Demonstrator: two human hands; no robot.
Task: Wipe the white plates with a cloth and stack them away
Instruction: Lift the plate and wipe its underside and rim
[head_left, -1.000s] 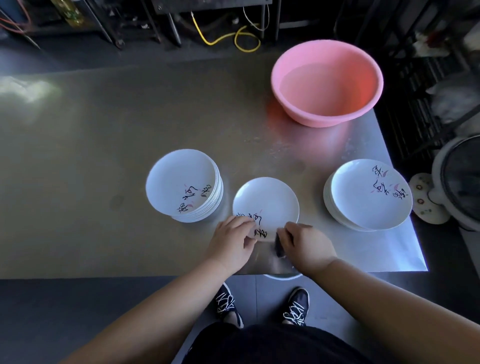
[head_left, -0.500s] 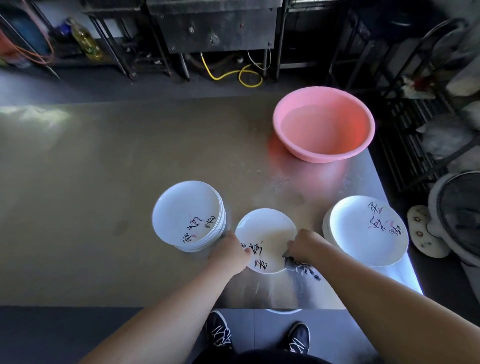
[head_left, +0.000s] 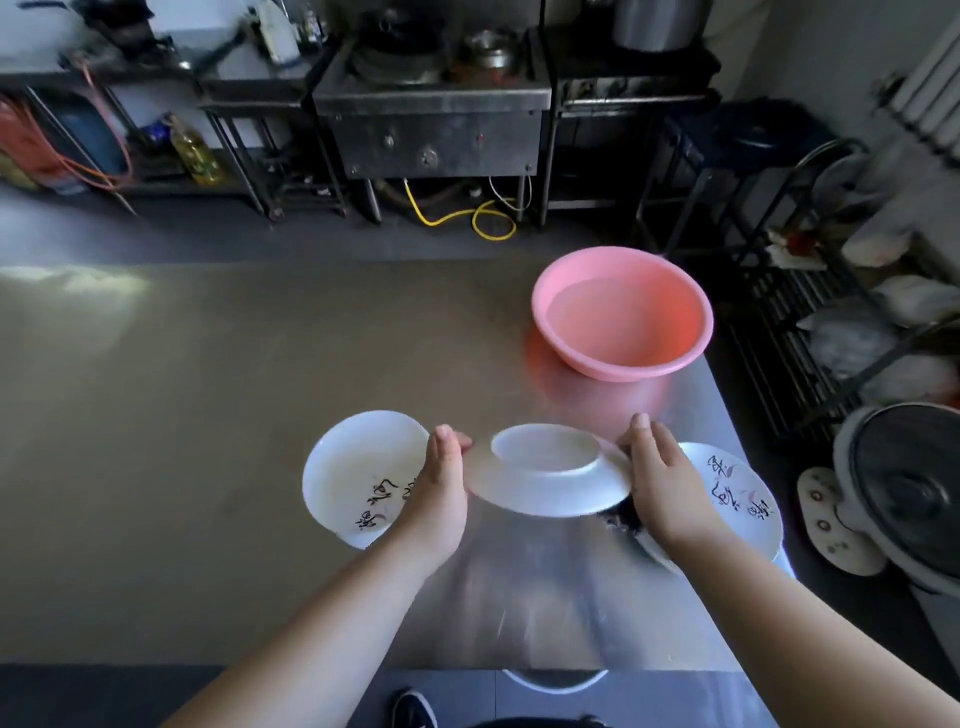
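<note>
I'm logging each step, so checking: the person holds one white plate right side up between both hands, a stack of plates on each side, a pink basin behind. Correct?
Not quite. The head view shows the held plate upside down, foot ring up, between the left hand and right hand. The left stack, right stack and pink basin are as you say.

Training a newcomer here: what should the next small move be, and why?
Probably wipe the underside of the plate: it is held bottom-up between the left hand and right hand, with the dark cloth under the right palm.
</note>
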